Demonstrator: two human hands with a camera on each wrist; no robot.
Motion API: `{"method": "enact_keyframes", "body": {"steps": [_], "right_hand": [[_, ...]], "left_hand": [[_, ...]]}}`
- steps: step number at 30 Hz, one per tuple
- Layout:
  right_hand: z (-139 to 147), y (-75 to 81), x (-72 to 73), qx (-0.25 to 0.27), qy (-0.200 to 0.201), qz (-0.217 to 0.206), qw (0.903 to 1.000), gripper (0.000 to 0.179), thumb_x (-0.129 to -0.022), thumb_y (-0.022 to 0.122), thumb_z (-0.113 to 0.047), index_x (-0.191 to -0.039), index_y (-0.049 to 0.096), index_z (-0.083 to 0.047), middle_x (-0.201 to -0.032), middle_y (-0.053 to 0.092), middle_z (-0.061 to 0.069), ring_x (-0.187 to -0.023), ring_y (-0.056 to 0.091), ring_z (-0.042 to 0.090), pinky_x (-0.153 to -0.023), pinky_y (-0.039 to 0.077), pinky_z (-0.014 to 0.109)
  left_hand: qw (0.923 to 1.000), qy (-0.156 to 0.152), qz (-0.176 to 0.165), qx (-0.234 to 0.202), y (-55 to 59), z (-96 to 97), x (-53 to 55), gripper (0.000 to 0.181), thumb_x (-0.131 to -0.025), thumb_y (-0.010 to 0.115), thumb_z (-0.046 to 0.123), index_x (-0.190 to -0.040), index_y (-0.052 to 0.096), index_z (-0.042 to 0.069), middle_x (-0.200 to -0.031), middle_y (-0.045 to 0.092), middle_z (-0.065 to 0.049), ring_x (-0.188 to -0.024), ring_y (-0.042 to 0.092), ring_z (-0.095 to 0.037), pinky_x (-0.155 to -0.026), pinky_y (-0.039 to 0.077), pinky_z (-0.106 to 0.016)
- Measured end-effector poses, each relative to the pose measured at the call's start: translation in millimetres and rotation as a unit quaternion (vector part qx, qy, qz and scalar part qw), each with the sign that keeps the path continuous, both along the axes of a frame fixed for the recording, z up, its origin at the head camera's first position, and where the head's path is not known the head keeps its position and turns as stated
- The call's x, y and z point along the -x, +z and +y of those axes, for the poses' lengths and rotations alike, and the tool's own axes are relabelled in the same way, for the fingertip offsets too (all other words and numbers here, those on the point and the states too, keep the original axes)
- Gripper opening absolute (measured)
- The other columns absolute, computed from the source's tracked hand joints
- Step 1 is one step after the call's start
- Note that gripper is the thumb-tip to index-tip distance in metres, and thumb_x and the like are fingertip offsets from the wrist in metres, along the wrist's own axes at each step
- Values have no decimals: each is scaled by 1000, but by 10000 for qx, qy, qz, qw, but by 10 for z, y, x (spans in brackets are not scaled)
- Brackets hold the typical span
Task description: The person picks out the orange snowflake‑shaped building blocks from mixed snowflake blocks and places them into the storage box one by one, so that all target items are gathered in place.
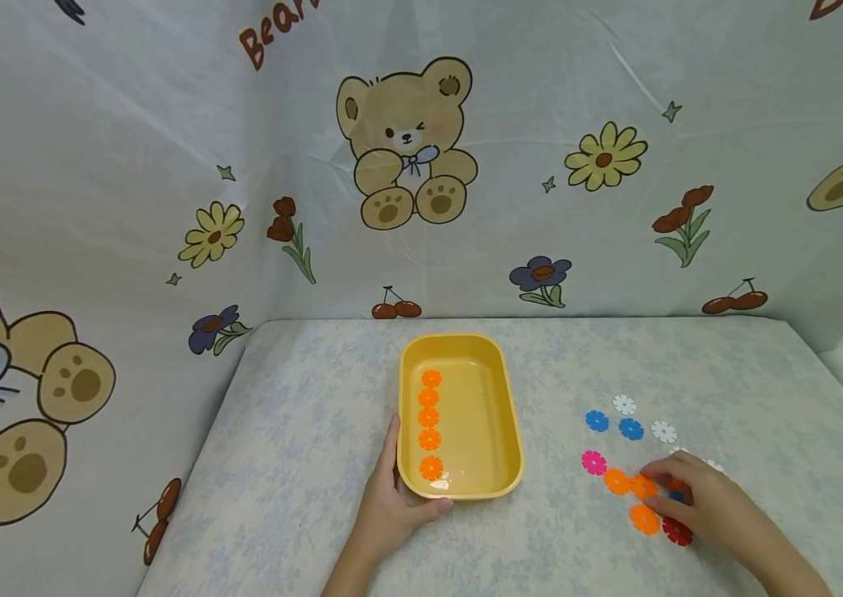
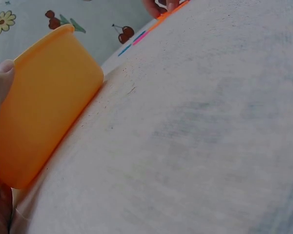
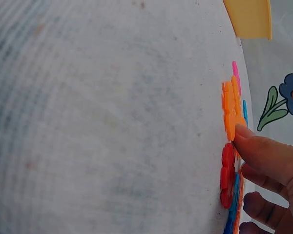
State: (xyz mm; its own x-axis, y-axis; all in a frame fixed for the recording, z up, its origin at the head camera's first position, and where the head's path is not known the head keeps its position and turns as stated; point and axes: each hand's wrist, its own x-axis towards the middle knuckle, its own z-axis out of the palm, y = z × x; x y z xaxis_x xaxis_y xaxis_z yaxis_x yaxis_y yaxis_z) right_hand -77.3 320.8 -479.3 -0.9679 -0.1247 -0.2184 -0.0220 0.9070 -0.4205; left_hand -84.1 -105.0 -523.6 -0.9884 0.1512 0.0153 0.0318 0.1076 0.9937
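Note:
My left hand (image 1: 389, 507) grips the near left corner of a yellow tray (image 1: 512, 448), its thumb along the front edge and fingers up the left side. Inside the tray, a column of several orange notched plastic discs (image 1: 430, 417) runs along the left. To the right, my right hand (image 1: 712, 500) pinches an orange notched disc (image 1: 643, 486) between thumb and fingertips, low over the table. In the right wrist view the thumb (image 3: 256, 144) presses against its edge. Around this hand lie another orange disc (image 1: 644, 520), a red disc (image 1: 677, 531) and a pink disc (image 1: 593, 463).
Two blue discs (image 1: 631, 429) and several white discs (image 1: 664, 431) lie beyond the right hand. Part of a blue disc shows beneath that hand. The pale mottled table (image 1: 302, 398) meets a bear-and-flower printed curtain (image 1: 511, 224) at the back and left.

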Motion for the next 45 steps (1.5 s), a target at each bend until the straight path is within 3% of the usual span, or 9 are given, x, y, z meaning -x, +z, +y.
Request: {"method": "enact_keyframes", "body": {"steps": [9, 18, 25, 30, 34, 37, 42, 45], "right_hand": [[-27, 9, 13, 287, -188, -307, 9989, 37, -81, 81, -29, -111, 66, -15, -93, 64, -3, -65, 44, 6, -58, 43, 19], [-14, 26, 15, 248, -226, -452, 9984, 54, -77, 81, -46, -118, 72, -12, -101, 70, -4, -78, 55, -1, -67, 51, 14], [-28, 13, -7, 358, -267, -287, 9986, 52, -76, 82, -46, -114, 73, -12, -97, 69, -5, -74, 53, -1, -65, 51, 17], [-45, 30, -1, 351, -526, -264, 9976, 56, -73, 83, -48, -115, 73, -12, -90, 65, -4, -70, 50, 4, -57, 46, 18], [-83, 74, 13, 255, -565, 83, 9980, 58, -73, 83, -50, -115, 73, -11, -86, 61, -3, -68, 46, 6, -54, 40, 20], [-151, 107, 40, 336, -379, 669, 9965, 47, -75, 85, -38, -112, 74, -12, -83, 61, -5, -67, 44, 4, -53, 40, 19], [-333, 165, 167, 773, -52, 1588, 9843, 32, -75, 86, -20, -105, 76, -13, -72, 54, -8, -62, 40, 4, -47, 35, 20], [-464, 187, 282, 1053, 14, 1699, 9798, 29, -78, 84, -19, -106, 76, -13, -71, 54, -6, -61, 40, 5, -47, 34, 22]], "left_hand": [[10000, -39, 8, 49, -14, -5, 9, 125, -73, 89, 22, -161, 0, 28, -167, 12, 8, -152, 19, -15, -111, 20, -6], [10000, -8, -40, 43, -4, -6, 10, 126, -72, 90, 22, -161, 1, 28, -166, 14, 7, -152, 20, -15, -110, 20, -5], [9999, -40, -20, 94, -16, -13, 14, 126, -73, 90, 23, -161, 0, 30, -166, 12, 9, -152, 19, -14, -111, 19, -7], [10000, -46, 24, 73, -17, -11, 11, 126, -73, 90, 23, -161, 0, 28, -167, 12, 8, -152, 19, -15, -111, 20, -6], [10000, -55, 0, 4, -15, -10, 6, 126, -73, 90, 22, -161, 1, 28, -166, 13, 7, -152, 20, -16, -111, 21, -6], [10000, -59, -26, -42, -14, -10, 2, 126, -72, 90, 21, -161, 1, 28, -166, 13, 7, -152, 20, -16, -111, 21, -6], [10000, -38, -29, -36, -4, -13, -2, 126, -72, 90, 21, -161, 1, 28, -166, 14, 6, -152, 20, -17, -111, 21, -6], [10000, -22, -28, 0, 3, -12, -3, 126, -72, 90, 21, -161, 1, 28, -166, 13, 7, -152, 19, -16, -110, 20, -6]]}}
